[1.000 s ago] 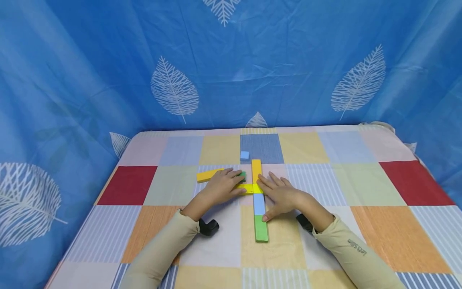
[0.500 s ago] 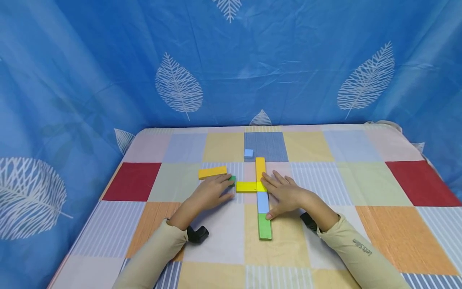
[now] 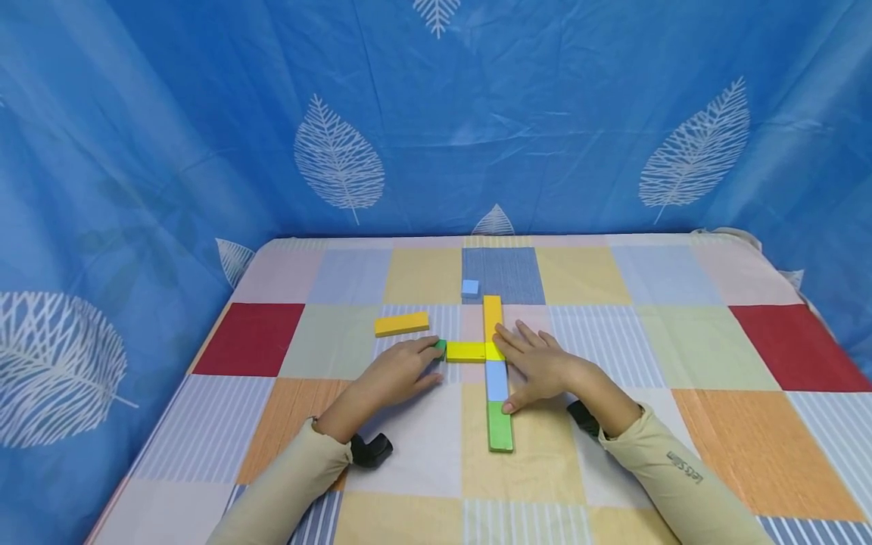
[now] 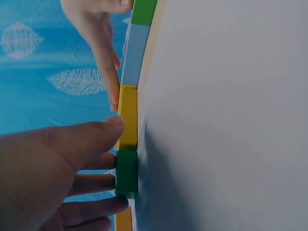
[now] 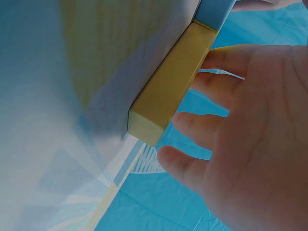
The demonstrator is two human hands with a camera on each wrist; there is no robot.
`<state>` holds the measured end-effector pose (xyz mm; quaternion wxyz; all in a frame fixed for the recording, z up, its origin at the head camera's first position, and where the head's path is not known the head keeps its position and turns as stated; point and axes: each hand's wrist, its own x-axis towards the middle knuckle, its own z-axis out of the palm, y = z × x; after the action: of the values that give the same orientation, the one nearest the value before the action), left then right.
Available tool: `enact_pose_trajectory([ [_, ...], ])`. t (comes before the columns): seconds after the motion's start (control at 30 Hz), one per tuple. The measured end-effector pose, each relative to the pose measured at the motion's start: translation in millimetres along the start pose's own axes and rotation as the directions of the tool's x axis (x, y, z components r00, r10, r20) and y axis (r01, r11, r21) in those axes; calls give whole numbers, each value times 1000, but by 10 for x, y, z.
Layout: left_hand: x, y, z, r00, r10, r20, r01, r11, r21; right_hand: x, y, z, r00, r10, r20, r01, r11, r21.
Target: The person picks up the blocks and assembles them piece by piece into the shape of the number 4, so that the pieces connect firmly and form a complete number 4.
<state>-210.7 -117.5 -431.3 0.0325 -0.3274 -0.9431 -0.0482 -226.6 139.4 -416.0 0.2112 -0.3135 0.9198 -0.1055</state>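
Note:
In the head view, several flat blocks form a line: a yellow-orange block (image 3: 492, 314) at the far end, then a bright yellow part, a light blue block (image 3: 496, 381) and a light green block (image 3: 500, 431). A yellow block (image 3: 465, 353) branches left from it. My left hand (image 3: 398, 372) touches a small dark green block (image 4: 126, 173) with extended fingertips, thumb apart from it; that block sits at the branch's left end. My right hand (image 3: 541, 371) lies along the line's right side, fingers spread, index fingertip by the bright yellow part and thumb at the light green block's edge.
A loose yellow-orange block (image 3: 402, 325) lies beyond my left hand. Farther back is a small light blue block (image 3: 470, 288). A patchwork cloth (image 3: 613, 280) covers the table, and a blue leaf-patterned curtain (image 3: 545, 151) hangs behind and at the sides.
My left hand has moved left from the branch block, then nearer to me, bringing the dark green block from behind that block to its left end. The right hand stays on the line.

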Motion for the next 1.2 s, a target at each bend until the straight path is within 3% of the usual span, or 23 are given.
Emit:
enact_pose_trajectory([
  [0.9, 142, -84, 73, 995, -11, -103, 10, 1000, -5, -9, 21, -13, 1000, 4, -13, -5, 1000, -3],
  [1.2, 216, -105, 62, 996, -2, -94, 0, 1000, -17, -13, 29, -6, 1000, -4, -16, 4, 1000, 1],
])
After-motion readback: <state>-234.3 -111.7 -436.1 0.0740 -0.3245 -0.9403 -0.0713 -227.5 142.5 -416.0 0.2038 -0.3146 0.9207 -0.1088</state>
